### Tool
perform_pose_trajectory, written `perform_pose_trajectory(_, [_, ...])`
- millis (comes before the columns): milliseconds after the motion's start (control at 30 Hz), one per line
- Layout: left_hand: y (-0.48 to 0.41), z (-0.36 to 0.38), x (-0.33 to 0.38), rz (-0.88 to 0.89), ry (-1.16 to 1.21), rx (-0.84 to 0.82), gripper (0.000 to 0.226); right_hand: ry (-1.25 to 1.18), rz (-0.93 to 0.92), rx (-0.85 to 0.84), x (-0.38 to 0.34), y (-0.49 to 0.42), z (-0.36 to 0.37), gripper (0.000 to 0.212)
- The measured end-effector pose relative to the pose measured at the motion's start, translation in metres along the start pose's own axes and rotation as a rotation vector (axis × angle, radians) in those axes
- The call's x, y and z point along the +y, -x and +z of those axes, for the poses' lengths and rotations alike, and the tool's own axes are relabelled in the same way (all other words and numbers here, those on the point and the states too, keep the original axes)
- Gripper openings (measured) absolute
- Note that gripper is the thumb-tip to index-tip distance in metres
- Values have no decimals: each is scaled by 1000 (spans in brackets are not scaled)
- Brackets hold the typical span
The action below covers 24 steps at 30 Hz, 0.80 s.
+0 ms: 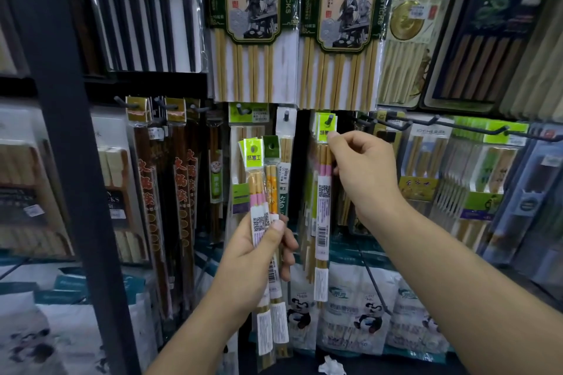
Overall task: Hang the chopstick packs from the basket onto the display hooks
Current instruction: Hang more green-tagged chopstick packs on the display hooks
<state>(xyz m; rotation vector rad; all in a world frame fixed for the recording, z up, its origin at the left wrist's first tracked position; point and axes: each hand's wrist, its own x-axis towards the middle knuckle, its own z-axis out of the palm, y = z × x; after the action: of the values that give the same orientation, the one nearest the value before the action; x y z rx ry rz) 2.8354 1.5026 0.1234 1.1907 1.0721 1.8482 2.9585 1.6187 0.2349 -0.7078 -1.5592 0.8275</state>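
My left hand (pixel 259 250) grips two narrow chopstick packs upright in front of the rack: one with a lime-green header and pink band (pixel 255 179), and one with an orange pattern and dark green header (pixel 272 183). My right hand (pixel 362 167) pinches the lime-green header of a third pack (pixel 323 201), whose hole sits on a dark display hook (pixel 330 119). That pack hangs straight down with a white barcode label. The basket is out of view.
Hooks to the left carry green-header packs (pixel 247 113) and a white-header pack (pixel 286 119). Large bamboo chopstick packs (pixel 249 24) hang above. Long bare hooks (pixel 426 123) stick out at right. A dark upright post (pixel 70 131) stands at left. Panda-printed bags (pixel 359 307) sit below.
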Motion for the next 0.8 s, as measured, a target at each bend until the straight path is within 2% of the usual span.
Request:
perform_pose_trajectory(233, [1,2,4,-26,31,-36,36,54,-69,69,5,11,-1,22])
perform_pose_trajectory(400, [1,7,6,-14,32,-33,32,-9,-102,-200,-5,34,8,16])
perform_pose_trajectory(467, [1,8,5,-13,22,-34,30,12,-93,-240,-6,39,11,15])
perform_pose_trajectory(700, [1,6,1,-53,90,-3,24,-87,1,-180,-1,34,9,20])
perform_pose_trajectory(800, [-2,3,0,-54,20,52,25,-114,13,-124,1,27,5,23])
